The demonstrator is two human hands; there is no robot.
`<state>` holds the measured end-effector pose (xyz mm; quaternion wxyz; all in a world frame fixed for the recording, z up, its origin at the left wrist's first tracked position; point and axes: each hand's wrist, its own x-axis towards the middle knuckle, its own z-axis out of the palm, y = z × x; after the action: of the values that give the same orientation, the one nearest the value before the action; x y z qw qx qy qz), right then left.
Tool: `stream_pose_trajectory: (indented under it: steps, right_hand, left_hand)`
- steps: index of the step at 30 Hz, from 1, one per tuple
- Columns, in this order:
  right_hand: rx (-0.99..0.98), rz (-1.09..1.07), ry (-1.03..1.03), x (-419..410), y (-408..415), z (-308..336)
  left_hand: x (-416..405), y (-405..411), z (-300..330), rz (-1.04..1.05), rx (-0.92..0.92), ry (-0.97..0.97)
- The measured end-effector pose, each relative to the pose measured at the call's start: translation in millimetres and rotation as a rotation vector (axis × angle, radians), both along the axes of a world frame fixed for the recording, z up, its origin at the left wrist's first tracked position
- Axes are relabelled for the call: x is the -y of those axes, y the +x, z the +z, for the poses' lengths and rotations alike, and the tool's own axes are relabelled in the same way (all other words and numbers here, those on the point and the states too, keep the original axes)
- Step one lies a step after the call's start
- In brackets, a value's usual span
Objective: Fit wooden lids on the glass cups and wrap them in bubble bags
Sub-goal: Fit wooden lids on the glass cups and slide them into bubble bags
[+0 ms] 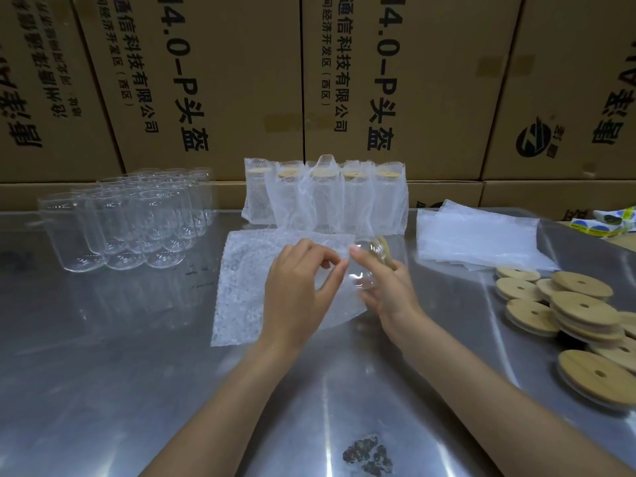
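The right hand point(385, 287) gripped a lidded glass cup point(370, 266) sideways while the left hand point(303, 287) pinched the bubble bag point(247, 287) mouth, probably opening it for insertion.

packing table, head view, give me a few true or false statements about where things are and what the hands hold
1. The right hand holds a lidded glass cup on its side. True.
2. The bare glass cups stand at the table's right. False: they stand at the left.
3. The loose wooden lids lie at the right. True.
4. The wrapped cups lie flat. False: they stand upright in a row at the back.
5. The left hand's fingers pinch the bubble bag. True.
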<state>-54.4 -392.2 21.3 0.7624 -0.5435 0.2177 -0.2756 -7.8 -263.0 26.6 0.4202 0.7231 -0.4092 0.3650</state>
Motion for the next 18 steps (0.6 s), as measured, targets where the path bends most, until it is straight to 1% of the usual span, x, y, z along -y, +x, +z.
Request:
stream_pose_trajectory:
  steps: [4,6,9,10,12,14,16,18]
  right_hand:
    - [-0.016,0.161,0.043,-16.6,5.4,-5.2]
    - [0.035,0.169,0.095,-23.3,7.0,-7.3]
    - [0.022,0.162,0.181,-23.5,7.5,-9.0]
    - [0.029,0.16,0.187,-22.3,7.0,-8.3]
    - [0.071,0.126,0.196,-17.2,6.2,-5.5]
    - [0.086,0.101,0.213,-12.0,4.4,-1.1]
    - [0.088,0.091,0.237,-6.6,2.4,1.7]
    - [0.085,0.055,0.231,-1.2,1.0,2.5]
  left_hand:
    - [0.7,-7.5,4.5,-0.016,0.061,-0.004]
    - [1.8,-14.0,7.5,-0.075,0.069,-0.001]
    - [3.0,-23.2,10.8,-0.189,0.058,0.02]
    - [2.0,-23.7,12.0,-0.198,0.059,0.016]
    - [-2.8,-18.7,16.4,-0.127,0.083,-0.032]
    - [-12.2,-6.1,22.8,0.011,0.071,-0.144]
    - [-24.8,9.6,29.3,0.145,-0.037,-0.283]
    - [-35.3,24.7,29.4,0.232,-0.26,-0.386]
